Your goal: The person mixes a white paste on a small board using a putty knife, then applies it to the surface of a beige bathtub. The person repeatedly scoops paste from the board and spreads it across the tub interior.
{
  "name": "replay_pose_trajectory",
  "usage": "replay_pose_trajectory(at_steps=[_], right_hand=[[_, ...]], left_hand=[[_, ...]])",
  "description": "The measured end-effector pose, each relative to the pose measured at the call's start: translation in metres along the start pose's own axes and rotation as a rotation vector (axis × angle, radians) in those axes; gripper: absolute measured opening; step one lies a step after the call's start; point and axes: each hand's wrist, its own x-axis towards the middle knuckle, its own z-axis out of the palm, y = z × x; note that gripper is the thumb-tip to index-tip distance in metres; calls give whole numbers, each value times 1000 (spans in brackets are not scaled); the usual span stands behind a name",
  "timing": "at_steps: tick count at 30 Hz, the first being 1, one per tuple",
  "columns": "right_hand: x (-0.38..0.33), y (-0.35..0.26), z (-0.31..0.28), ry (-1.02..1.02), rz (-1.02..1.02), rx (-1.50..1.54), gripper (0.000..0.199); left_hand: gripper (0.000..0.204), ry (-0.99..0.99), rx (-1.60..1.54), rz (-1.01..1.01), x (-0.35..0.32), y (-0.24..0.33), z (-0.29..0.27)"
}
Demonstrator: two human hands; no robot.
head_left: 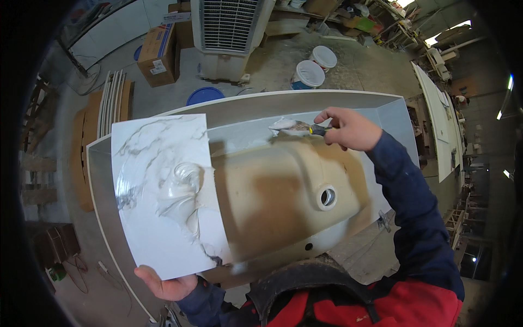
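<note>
Along the upturned basin's (pixel 283 191) far seam, our right hand (pixel 348 128) grips the putty knife (pixel 291 127), loaded with white paste. Our left hand (pixel 166 283) clamps the marbled board (pixel 158 163) bearing the paste heap (pixel 182 191). We'd best keep the blade flat and press evenly.

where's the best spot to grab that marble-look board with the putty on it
By its bare near edge, from below, where the left hand already pinches the marble-look board. The putty mound sits mid-board with smears toward the right side, so the lower corner looks like the cleanest place, and a grip there probably keeps the board level.
</note>
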Motion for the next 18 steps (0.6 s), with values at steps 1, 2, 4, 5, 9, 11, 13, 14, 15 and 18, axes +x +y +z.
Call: replay_pose_trajectory(at_steps=[1, 2, 4, 5, 9, 11, 13, 14, 15, 18], right_hand=[[13, 4, -1, -24, 132, 72, 26], [28, 13, 2, -45, 175, 86, 23], [55, 29, 13, -88, 269, 116, 19], [62, 31, 17, -92, 287, 84, 18], [80, 13, 36, -131, 298, -127, 21], [85, 1, 47, -153, 293, -290, 24], [88, 4, 55, -157, 292, -327, 26], [90, 4, 57, -175, 301, -367, 27], [94, 4, 60, -196, 303, -409, 31], [97, 5, 67, -232, 232, -583, 31]], left_hand=[[60, -6, -26, -9, 1, 0, -1], [59, -32, -16, -1, 1, 0, -4], [59, -10, -34, -18, -1, -1, -9], [60, 2, -42, -26, -2, 0, -11], [61, 53, -59, -43, -3, 1, -17], [62, 70, -42, -56, -2, 4, -22], [63, 131, -7, -54, -1, 7, -32], [64, 161, 12, -53, -1, 8, -37], [64, 206, 27, -44, -1, 7, -35], [64, 263, 54, -33, 0, 8, -34]])
